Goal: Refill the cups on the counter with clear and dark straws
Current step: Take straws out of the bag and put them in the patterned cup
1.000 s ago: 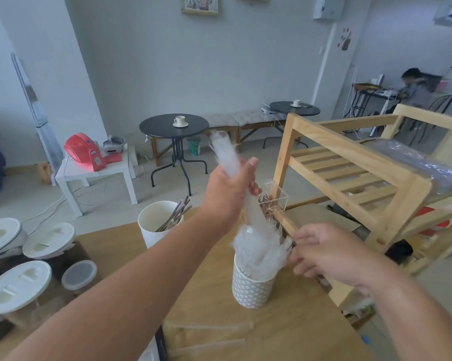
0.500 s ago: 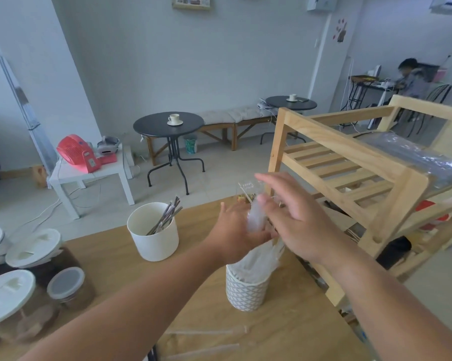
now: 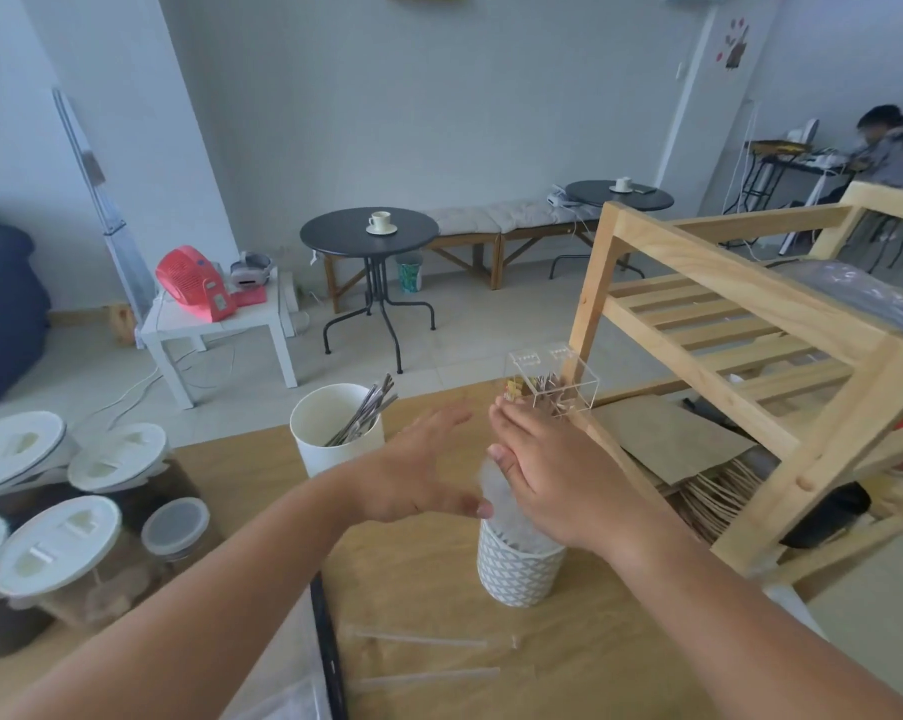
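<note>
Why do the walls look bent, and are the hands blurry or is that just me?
Head view: the wide-angle lens bows straight lines near the edges; the left hand and right hand look slightly soft over the clear straws in the patterned cup; daylight is even, with no harsh glare.

Both hands flat, fingers extended, flanking clear straws [image 3: 498,504] in patterned cup [image 3: 518,573]: left hand [image 3: 419,475], right hand [image 3: 550,478]. White cup [image 3: 329,436] behind holds dark straws [image 3: 363,418]. Two loose straws [image 3: 423,659] on table [image 3: 620,662].
</note>
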{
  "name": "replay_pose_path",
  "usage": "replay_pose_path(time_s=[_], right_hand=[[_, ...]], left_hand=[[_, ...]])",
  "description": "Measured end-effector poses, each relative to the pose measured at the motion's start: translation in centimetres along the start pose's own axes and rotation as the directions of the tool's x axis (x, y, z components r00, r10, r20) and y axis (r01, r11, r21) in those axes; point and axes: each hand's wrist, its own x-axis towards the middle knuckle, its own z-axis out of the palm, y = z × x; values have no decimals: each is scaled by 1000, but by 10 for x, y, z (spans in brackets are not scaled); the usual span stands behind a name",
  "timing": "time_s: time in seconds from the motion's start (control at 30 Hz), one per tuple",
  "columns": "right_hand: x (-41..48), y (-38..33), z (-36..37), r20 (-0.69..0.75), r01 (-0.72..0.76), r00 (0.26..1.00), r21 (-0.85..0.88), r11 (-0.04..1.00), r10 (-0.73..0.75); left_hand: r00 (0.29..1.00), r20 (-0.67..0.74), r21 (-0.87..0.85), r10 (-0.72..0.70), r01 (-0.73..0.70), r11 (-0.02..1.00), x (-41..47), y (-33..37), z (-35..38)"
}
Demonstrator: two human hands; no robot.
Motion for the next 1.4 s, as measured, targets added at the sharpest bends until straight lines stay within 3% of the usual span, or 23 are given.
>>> replay_pose_path(time_s=[0.17, 0.3, 0.43, 0.53, 0.6, 0.67, 0.7, 0.77, 0.83, 0.93, 1.1, 1.23, 1.4], right_hand=[[2, 7, 22, 75, -13, 997, -128, 992, 23], [3, 7, 29, 101, -22, 994, -172, 985, 40], [1, -1, 12, 102, -11, 994, -119, 993, 23], [-4, -15, -7, -165, 39, 985, -57, 998, -48], [-11, -34, -9, -440, 158, 878, -106, 982, -189], [-19, -63, 9, -535, 325, 776, -115, 939, -334], [-22, -80, 24, -480, 420, 776, -91, 903, -409], [-26, -102, 65, -168, 493, 860, 31, 869, -482], [-24, -113, 113, 166, 411, 890, 113, 905, -425], [-23, -116, 167, 368, 324, 865, 110, 940, -341], [-22, -129, 203, 339, 268, 889, 159, 950, -307], [-19, -141, 206, 241, 298, 898, 283, 912, -368], [-21, -158, 204, 179, 402, 849, 390, 828, -497]], left_hand=[[978, 16, 62, -207, 206, 977, -21, -57, 23], [952, 84, 195, -293, 273, 942, -36, -100, 61], [943, -12, 184, -333, 329, 926, -49, -122, 65], [937, -136, 236, -323, 347, 907, -65, -144, 50], [913, -209, 260, -349, 396, 881, -75, -161, 39], [852, -247, 287, -462, 520, 805, -90, -179, 30], [818, -251, 315, -517, 574, 756, -98, -187, 28], [795, -223, 370, -564, 604, 706, -108, -200, 28], [811, -204, 395, -548, 580, 712, -115, -212, 29], [836, -207, 383, -508, 547, 744, -116, -223, 33], [847, -235, 366, -477, 532, 763, -114, -229, 40], [821, -316, 313, -475, 563, 765, -113, -233, 42], [800, -364, 187, -477, 565, 804, -113, -237, 40]])
